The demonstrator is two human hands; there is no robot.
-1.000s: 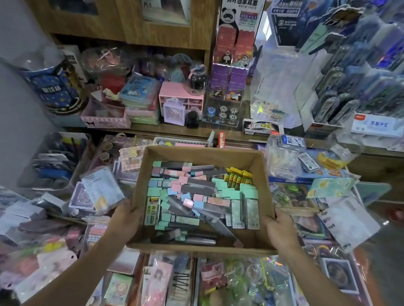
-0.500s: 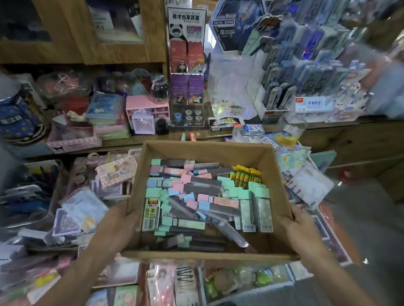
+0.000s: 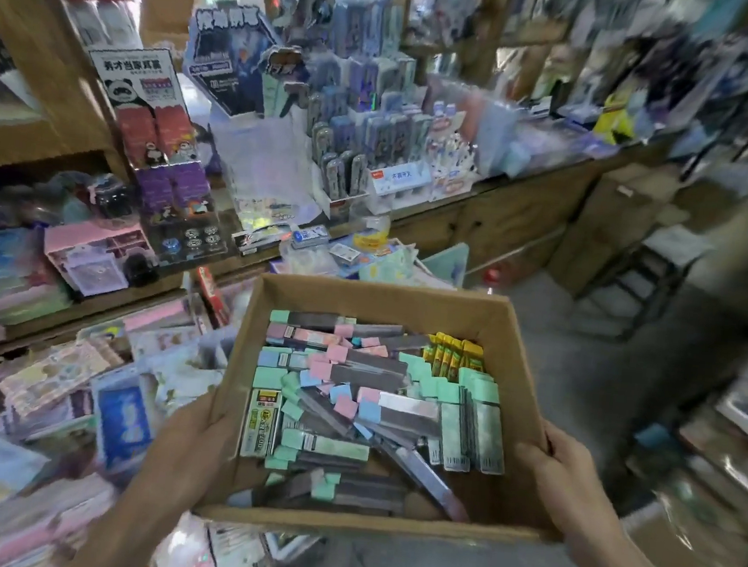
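Cardboard box (image 3: 406,304), rectangular; left hand (image 3: 185,443) and right hand (image 3: 568,474) grip it.

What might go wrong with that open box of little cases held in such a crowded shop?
The cardboard box has no lid and the small cases lie loose, so a tilt may spill them. Only the left hand and right hand grip its sides; a slip could drop it. The packaged goods crowding its left might get knocked.
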